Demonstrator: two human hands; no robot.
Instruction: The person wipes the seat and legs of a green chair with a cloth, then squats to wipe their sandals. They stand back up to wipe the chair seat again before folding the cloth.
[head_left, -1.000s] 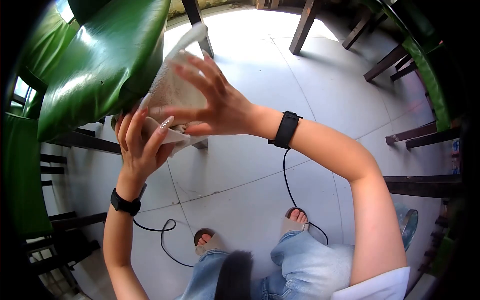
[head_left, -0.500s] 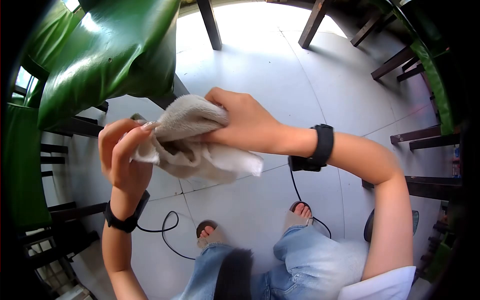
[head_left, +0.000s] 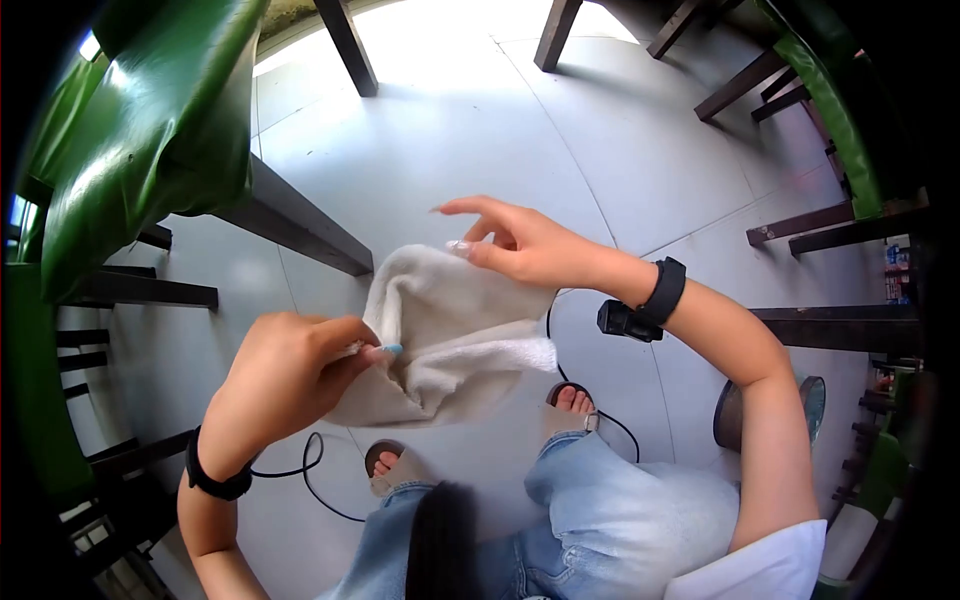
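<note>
Two bare hands are at work over a pale tiled floor, with furniture crowding both sides. A glossy green cover hangs at upper left, and from beneath it a thick dark leg slants down to just beside the cloth, the nearest obstacle. More dark wooden legs stand at upper right, well apart from the hands. Black cord loops near the left wristband; the right forearm partly hides a round-edged object. Sandalled feet show below the cloth.

The cloth is held up between the hands, above the floor in the view. Crumpled, it runs longest roughly from lower left to upper right, its white-edged corner pointing right. The left hand pinches its left edge. The right hand has its fingers spread, thumb at the upper edge; whether it touches, I cannot tell.
</note>
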